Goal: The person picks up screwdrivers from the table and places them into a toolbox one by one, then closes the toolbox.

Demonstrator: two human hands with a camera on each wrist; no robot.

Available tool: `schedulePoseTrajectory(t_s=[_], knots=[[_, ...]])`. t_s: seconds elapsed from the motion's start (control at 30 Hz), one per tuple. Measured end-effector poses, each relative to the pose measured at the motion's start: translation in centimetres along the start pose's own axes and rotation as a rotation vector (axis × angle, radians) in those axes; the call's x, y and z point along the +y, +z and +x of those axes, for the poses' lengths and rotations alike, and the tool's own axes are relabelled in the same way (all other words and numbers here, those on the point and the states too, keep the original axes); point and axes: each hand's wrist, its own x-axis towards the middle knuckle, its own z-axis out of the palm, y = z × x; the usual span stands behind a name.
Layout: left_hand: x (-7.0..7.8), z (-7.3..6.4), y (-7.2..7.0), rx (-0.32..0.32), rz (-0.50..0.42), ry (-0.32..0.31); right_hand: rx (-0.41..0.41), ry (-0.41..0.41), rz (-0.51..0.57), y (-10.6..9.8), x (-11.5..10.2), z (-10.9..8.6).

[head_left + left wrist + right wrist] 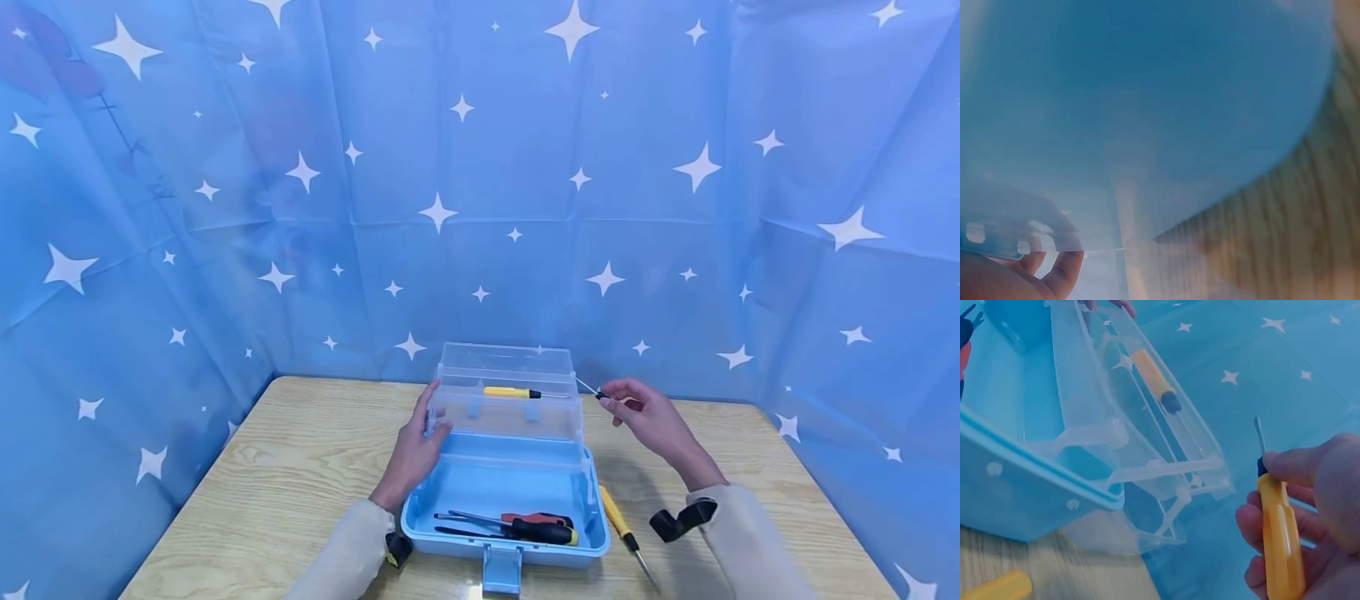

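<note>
A blue toolbox stands open on the table, its translucent tray raised at the back. My left hand grips the tray's left end, thumb in front and fingers behind. Between thumb and fingers of my right hand is a yellow-handled screwdriver with a black collar. Its thin shaft points up toward the tray's right end, just outside it. Another yellow screwdriver lies in the tray. On the box floor are a black-and-yellow screwdriver and a red-and-black handled tool.
A third yellow screwdriver lies on the wooden table against the box's right side, tip toward the front. The blue latch hangs down at the box front. A blue star-print curtain stands behind the table and along both sides.
</note>
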Motion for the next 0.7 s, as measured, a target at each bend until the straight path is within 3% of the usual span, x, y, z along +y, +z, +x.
schedulePoseTrajectory(t_s=[0.7], knots=[[-0.1, 0.1, 0.0, 0.001, -0.002, -0.003, -0.055, -0.072, -0.005, 0.7, -2.4, 2.2]])
